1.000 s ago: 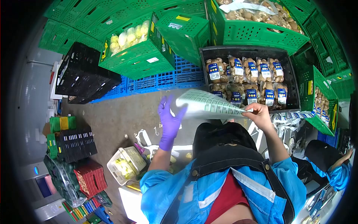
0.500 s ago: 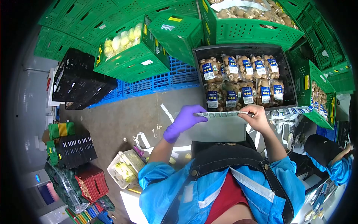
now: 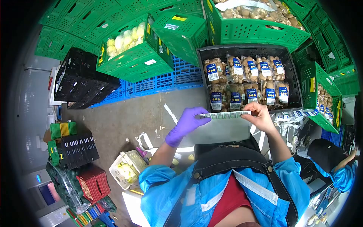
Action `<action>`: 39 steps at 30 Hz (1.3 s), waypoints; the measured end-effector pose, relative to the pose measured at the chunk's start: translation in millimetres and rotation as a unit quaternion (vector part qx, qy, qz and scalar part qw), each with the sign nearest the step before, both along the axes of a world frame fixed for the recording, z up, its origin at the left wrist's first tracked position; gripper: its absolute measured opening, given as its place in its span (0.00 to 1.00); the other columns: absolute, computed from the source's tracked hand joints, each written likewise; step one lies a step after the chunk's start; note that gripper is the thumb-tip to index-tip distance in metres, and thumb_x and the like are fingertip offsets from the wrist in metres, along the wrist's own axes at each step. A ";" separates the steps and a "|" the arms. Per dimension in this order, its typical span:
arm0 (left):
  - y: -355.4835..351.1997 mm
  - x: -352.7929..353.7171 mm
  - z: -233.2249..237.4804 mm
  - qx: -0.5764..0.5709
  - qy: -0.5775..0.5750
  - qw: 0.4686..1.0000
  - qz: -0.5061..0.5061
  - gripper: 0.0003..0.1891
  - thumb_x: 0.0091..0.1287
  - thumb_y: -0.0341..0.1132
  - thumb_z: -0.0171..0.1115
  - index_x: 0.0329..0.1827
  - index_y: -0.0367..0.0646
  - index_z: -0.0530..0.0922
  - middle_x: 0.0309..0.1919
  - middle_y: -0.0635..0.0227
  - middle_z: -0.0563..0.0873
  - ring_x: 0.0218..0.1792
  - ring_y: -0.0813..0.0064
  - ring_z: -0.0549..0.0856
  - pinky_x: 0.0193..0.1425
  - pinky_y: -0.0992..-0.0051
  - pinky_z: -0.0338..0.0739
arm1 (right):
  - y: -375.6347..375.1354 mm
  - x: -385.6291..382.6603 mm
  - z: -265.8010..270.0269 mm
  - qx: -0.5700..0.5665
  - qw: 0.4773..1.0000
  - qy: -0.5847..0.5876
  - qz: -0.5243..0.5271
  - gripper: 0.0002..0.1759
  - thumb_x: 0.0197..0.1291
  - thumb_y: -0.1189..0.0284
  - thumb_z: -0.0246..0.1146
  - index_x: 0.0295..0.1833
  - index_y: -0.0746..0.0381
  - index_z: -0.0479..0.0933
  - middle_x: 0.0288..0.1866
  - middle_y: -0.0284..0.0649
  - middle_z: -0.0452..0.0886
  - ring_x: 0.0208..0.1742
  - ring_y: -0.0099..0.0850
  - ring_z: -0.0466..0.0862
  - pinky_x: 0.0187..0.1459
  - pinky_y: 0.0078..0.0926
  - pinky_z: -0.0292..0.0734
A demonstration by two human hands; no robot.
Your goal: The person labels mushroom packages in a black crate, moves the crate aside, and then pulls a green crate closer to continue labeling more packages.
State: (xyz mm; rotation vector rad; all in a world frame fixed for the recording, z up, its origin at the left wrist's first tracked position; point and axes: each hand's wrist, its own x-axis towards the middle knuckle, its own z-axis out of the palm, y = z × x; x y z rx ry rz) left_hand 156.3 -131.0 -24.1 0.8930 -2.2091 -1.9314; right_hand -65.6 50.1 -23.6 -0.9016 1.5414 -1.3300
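Observation:
My left hand [image 3: 191,120], in a purple glove, pinches the left end of a strip of printed labels [image 3: 225,115]. The bare fingers of my right hand [image 3: 259,116] close on the strip's other end. Stretched between both hands, the strip lies level in front of my body, above a grey flat surface [image 3: 227,130]. Just beyond it is a black crate [image 3: 296,81] holding two rows of packed mushrooms [image 3: 251,68] with blue and white labels.
A green crate of mushrooms [image 3: 261,32] stands behind the black crate. To the left are a green crate of pale vegetables [image 3: 132,64], a blue pallet [image 3: 151,84] and stacked black crates [image 3: 81,79]. A co-worker's sleeve [image 3: 344,176] shows at right; a cream basket [image 3: 120,178] sits lower left.
The printed face of the strip has tipped slightly more into view. My right fingers have shifted a little at its end; both hands otherwise keep their place.

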 end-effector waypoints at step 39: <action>-73.8 -73.2 40.3 -0.101 -0.080 0.963 -0.238 0.10 0.51 0.34 0.68 0.33 0.37 0.81 0.20 0.62 0.80 0.23 0.76 0.77 0.28 0.74 0.71 | -92.3 -36.7 -7.7 -0.055 0.928 0.171 0.328 0.10 0.63 0.65 0.56 0.39 0.61 0.68 0.18 0.45 0.71 0.21 0.42 0.74 0.25 0.34 0.65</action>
